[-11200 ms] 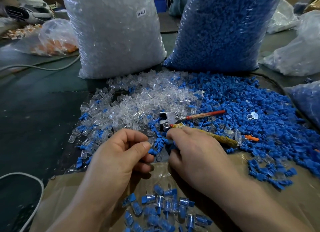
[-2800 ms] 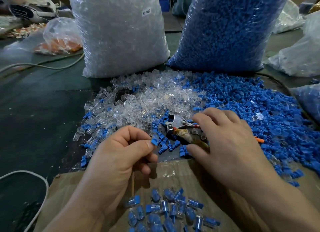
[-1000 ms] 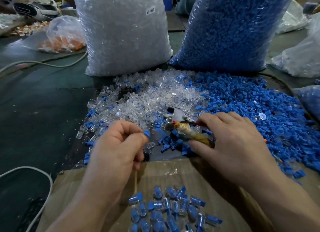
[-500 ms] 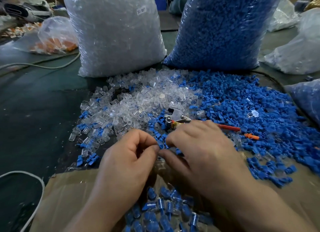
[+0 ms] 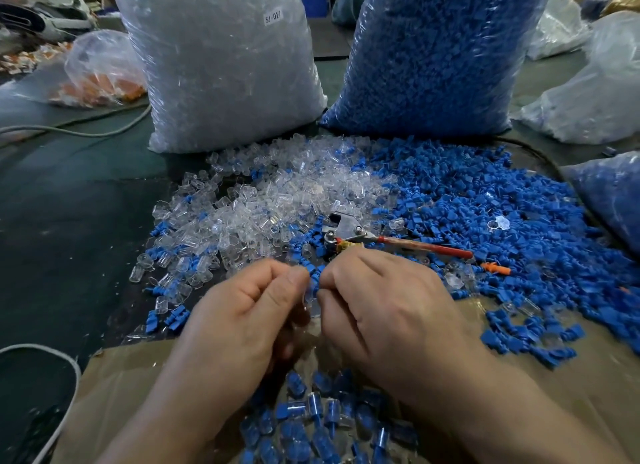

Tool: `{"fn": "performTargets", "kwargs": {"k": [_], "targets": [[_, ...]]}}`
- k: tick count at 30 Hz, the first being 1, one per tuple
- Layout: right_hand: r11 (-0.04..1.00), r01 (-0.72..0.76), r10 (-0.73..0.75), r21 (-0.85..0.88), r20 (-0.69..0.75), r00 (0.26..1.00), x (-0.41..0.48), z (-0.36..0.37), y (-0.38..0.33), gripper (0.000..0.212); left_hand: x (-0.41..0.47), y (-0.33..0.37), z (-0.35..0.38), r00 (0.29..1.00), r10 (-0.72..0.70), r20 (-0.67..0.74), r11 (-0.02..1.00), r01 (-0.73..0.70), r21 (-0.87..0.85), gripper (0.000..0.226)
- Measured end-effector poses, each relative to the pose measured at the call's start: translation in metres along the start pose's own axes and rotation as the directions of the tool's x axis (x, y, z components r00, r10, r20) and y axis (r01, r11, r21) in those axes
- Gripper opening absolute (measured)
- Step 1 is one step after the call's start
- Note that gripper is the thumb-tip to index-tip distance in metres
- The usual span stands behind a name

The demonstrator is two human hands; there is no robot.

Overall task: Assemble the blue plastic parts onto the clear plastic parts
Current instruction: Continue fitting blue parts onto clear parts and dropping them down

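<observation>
Head: left hand (image 5: 242, 313), right hand (image 5: 388, 311), blue part (image 5: 314, 284).

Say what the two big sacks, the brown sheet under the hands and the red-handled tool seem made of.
Left sack and right sack: thin clear plastic film, glossy, crinkled, contents showing through. Brown sheet: likely cardboard, matte with some shiny patches. Tool: bare grey metal head; red handle looks plastic-coated, though blurred.

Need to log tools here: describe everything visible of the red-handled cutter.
The cutter lies flat among loose clear parts and blue parts, just beyond the right hand. Its grey metal head points left; one thin red handle runs right. A yellow-wrapped handle is hidden behind the hand; contact unclear.
</observation>
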State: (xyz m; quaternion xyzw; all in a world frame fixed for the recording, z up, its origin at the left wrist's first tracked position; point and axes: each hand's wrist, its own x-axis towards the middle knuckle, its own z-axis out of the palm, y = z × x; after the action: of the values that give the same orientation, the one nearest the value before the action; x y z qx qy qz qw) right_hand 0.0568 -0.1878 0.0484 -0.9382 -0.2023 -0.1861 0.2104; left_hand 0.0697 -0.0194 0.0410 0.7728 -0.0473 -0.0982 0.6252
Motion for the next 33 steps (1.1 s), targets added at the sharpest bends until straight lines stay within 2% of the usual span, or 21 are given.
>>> {"fn": "performTargets", "kwargs": {"k": [2,4,5,6,7,8,9,10,11,13,14,15,18,20,21,23,25,26,28,29,33], "targets": [[0.998,-0.04,0.037,0.058,0.048,0.998,-0.001,0.0,-0.003,0.025,0.001,-0.004,-0.003,0.999,-0.017,0.048,1.0,0.017,-0.001,0.05],[0.953,-0.215,0.19,0.211,0.132,0.973,0.0,-0.001,-0.006,0.026,0.001,-0.006,-0.006,0.997,0.055,0.057,0.998,-0.055,-0.01,0.046],[0.867,-0.349,0.29,0.355,0.209,0.934,0.001,-0.002,-0.008,0.026,0.001,-0.007,-0.007,0.991,0.125,0.056,0.992,-0.126,0.014,0.041],[0.692,-0.488,0.368,0.532,0.321,0.873,0.001,-0.003,-0.009,0.023,0.001,-0.008,-0.009,0.978,0.202,0.052,0.977,-0.205,0.061,0.035],[0.434,-0.613,0.391,0.66,0.476,0.788,0.003,-0.005,-0.01,0.019,0.0,-0.008,-0.011,0.959,0.274,0.066,0.952,-0.281,0.119,0.03],[0.219,-0.686,0.36,0.694,0.596,0.718,0.005,-0.008,-0.01,0.016,-0.002,-0.006,-0.012,0.941,0.327,0.092,0.926,-0.338,0.165,0.026],[0.161,-0.713,0.325,0.682,0.646,0.691,0.005,-0.011,-0.01,0.014,-0.004,-0.004,-0.013,0.929,0.35,0.119,0.91,-0.368,0.191,0.023],[0.206,-0.728,0.315,0.654,0.66,0.682,0.004,-0.012,-0.008,0.015,-0.005,-0.003,-0.015,0.927,0.353,0.129,0.905,-0.373,0.203,0.02],[0.338,-0.725,0.333,0.601,0.644,0.689,0.003,-0.013,-0.005,0.019,-0.005,-0.003,-0.018,0.932,0.342,0.118,0.908,-0.361,0.215,0.017],[0.68,-0.619,0.38,0.394,0.532,0.756,0.001,-0.012,0.0,0.028,-0.003,-0.003,-0.026,0.954,0.293,0.061,0.917,-0.299,0.264,0.012],[0.786,-0.549,0.39,0.284,0.462,0.796,-0.001,-0.011,0.003,0.028,0.0,-0.004,-0.031,0.966,0.25,0.065,0.913,-0.257,0.317,0.008],[0.841,-0.506,0.399,0.193,0.412,0.819,-0.003,-0.01,0.006,0.028,0.002,-0.005,-0.035,0.975,0.192,0.11,0.898,-0.22,0.38,0.008],[0.908,-0.419,0.402,-0.018,0.319,0.858,-0.004,-0.009,0.009,0.021,0.004,-0.006,-0.038,0.951,0.049,0.304,0.826,-0.21,0.523,0.008],[0.938,-0.325,0.347,-0.123,0.271,0.898,-0.005,-0.005,0.01,0.021,0.003,-0.005,-0.036,0.937,0.05,0.345,0.769,-0.256,0.585,0.015],[0.942,-0.294,0.329,-0.164,0.258,0.908,-0.005,-0.003,0.011,0.026,0.004,-0.006,-0.036,0.946,0.063,0.319,0.764,-0.252,0.594,0.021],[0.938,-0.264,0.315,-0.225,0.238,0.919,-0.004,0.002,0.013,0.035,0.006,-0.008,-0.035,0.981,0.11,0.158,0.748,-0.186,0.637,0.021],[0.925,-0.258,0.324,-0.278,0.228,0.918,0.001,0.004,0.015,0.04,0.012,-0.011,-0.033,0.981,0.192,-0.015,0.671,-0.12,0.732,0.026],[0.921,-0.251,0.324,-0.299,0.229,0.918,0.003,0.005,0.017,0.043,0.014,-0.013,-0.03,0.98,0.194,-0.051,0.624,-0.083,0.777,0.038],[0.916,-0.23,0.318,-0.329,0.247,0.915,0.007,0.01,0.018,0.047,0.018,-0.016,-0.023,0.986,0.161,-0.042,0.511,-0.047,0.859,0.069],[0.917,-0.212,0.306,-0.339,0.252,0.918,0.008,0.012,0.017,0.048,0.018,-0.017,-0.02,0.987,0.156,-0.027,0.468,-0.049,0.882,0.076],[0.926,-0.151,0.249,-0.345,0.258,0.934,0.01,0.021,0.009,0.034,0.021,-0.019,-0.015,0.988,0.144,0.048,0.45,-0.109,0.887,0.057]]}}
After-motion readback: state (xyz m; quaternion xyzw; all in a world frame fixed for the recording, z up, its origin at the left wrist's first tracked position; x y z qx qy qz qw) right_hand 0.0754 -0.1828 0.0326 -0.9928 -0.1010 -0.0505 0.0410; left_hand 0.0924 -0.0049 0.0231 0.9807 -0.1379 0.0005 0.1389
